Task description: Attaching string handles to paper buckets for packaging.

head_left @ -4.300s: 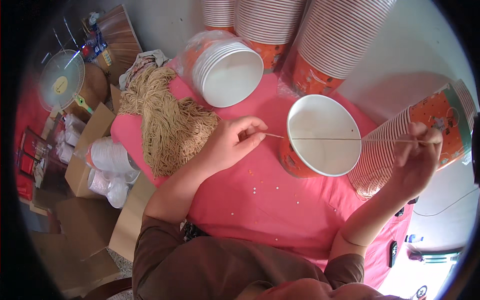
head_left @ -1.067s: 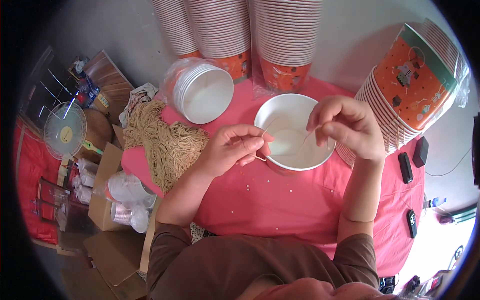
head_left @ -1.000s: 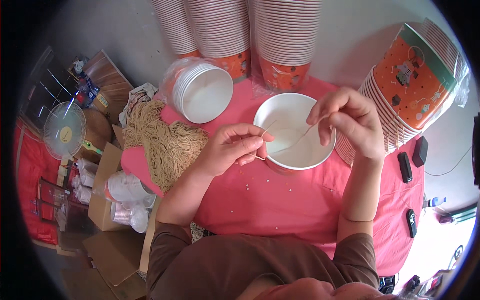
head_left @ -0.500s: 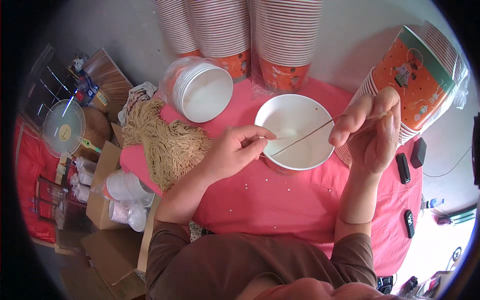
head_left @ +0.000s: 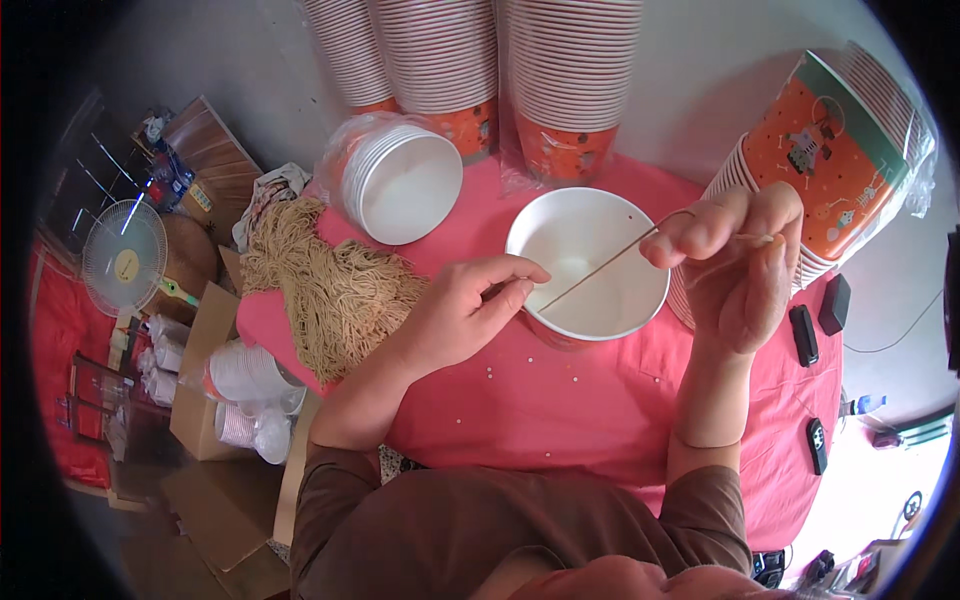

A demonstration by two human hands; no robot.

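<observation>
My left hand (head_left: 470, 308) is closed in a pinch at the near-left rim of a white paper bucket (head_left: 565, 222). From beside its fingertips a thin tan string (head_left: 600, 269) stretches taut across the bucket's mouth, up to my right hand (head_left: 742, 275). That hand is raised over the bucket's right side, palm turned up. The string runs over its bent fingers, and its thumb presses a bit of the strand against a fingertip. To the left of my left hand lies a big loose bundle of the same tan string (head_left: 345, 310).
Tall stacks of orange-patterned paper buckets (head_left: 570, 75) stand against the wall. A bagged stack (head_left: 410, 190) lies tipped at the back left, and another stack (head_left: 820, 150) leans at the right. Small white beads (head_left: 575, 379) dot the pink cloth (head_left: 600, 430). Black devices (head_left: 803, 335) lie at the right edge.
The fingers of my right hand have curled slightly and shifted a little left. The short pale end that stuck out past my left fingertips no longer shows.
</observation>
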